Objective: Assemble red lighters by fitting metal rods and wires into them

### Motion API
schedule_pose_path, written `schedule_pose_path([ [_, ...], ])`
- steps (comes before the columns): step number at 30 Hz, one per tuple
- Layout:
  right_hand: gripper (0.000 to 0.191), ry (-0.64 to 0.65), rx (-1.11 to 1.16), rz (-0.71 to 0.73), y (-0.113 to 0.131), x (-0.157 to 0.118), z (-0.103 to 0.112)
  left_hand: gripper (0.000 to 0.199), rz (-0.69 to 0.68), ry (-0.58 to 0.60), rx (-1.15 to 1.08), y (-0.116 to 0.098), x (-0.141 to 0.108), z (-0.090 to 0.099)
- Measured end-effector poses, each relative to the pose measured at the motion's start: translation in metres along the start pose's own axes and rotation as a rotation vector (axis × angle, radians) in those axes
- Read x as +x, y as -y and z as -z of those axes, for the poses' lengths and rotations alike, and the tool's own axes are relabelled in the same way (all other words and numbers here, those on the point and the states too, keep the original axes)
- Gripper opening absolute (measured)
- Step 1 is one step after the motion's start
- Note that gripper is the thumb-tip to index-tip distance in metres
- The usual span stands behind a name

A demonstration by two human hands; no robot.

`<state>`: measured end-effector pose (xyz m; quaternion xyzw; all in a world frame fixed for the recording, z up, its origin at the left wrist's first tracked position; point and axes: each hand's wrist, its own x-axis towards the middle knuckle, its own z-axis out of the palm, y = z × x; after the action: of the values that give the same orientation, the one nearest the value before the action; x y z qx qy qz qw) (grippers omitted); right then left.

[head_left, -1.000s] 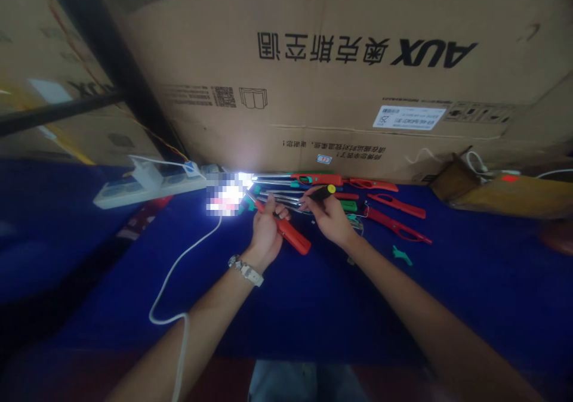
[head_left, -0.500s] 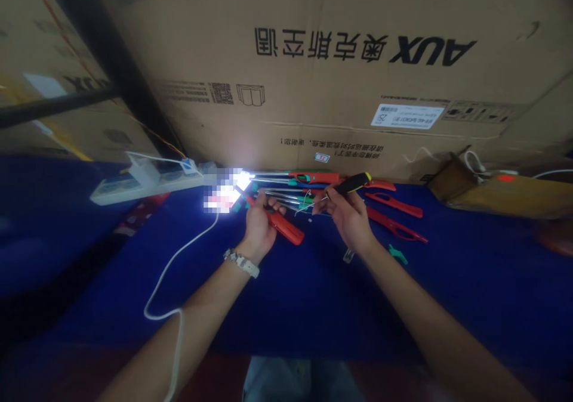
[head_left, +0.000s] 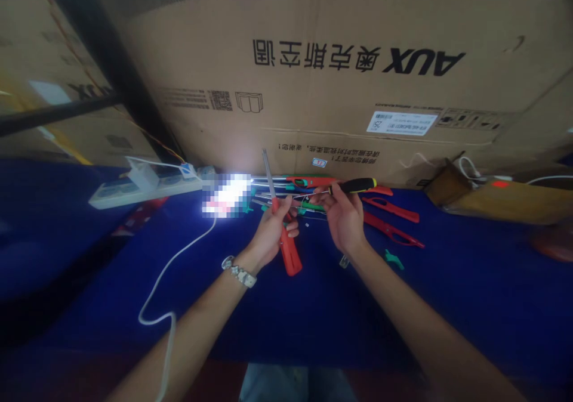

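My left hand (head_left: 267, 235) is closed round a red long-nosed lighter (head_left: 290, 254), whose metal tube points up and away. In my right hand (head_left: 344, 220) is a screwdriver (head_left: 358, 185) with a black and yellow handle. Its thin shaft points left, toward the lighter; whether the tip touches it I cannot tell. Behind both hands lie several more lighters with red bodies and metal tubes. Two red shell pieces, one of them a handle half (head_left: 394, 229), rest to the right of my right hand. A small green trigger-like piece (head_left: 394, 260) lies nearer to me.
A bright light, partly pixelated, shines at the left, with a white cable (head_left: 179, 259) running toward me. Behind it is a white power strip (head_left: 120, 192). A large cardboard box (head_left: 313, 8) stands along the back. An opened brown carton (head_left: 514, 196) sits at right on the blue cloth.
The lighter in my left hand has turned from pointing left to nearly upright. The screwdriver has swung to lie more level, its shaft nearer the lighter.
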<state>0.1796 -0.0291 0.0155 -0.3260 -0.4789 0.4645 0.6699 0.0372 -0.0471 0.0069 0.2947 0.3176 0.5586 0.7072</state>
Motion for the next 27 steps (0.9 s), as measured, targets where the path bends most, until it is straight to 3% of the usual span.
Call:
schedule_pose_path([
  [11, 0.018, -0.004, 0.216, -0.011, -0.004, -0.005, -0.005, 0.043, -0.035, -0.012, -0.003, -0.002, 0.001, 0.003],
  [19, 0.017, 0.031, 0.206, 0.014, -0.003, -0.009, -0.003, 0.045, 0.053, -0.008, 0.014, -0.002, 0.002, 0.005],
  [27, 0.016, 0.068, 0.166, 0.012, -0.001, -0.011, -0.001, 0.033, 0.065, -0.010, -0.006, -0.003, 0.002, 0.006],
])
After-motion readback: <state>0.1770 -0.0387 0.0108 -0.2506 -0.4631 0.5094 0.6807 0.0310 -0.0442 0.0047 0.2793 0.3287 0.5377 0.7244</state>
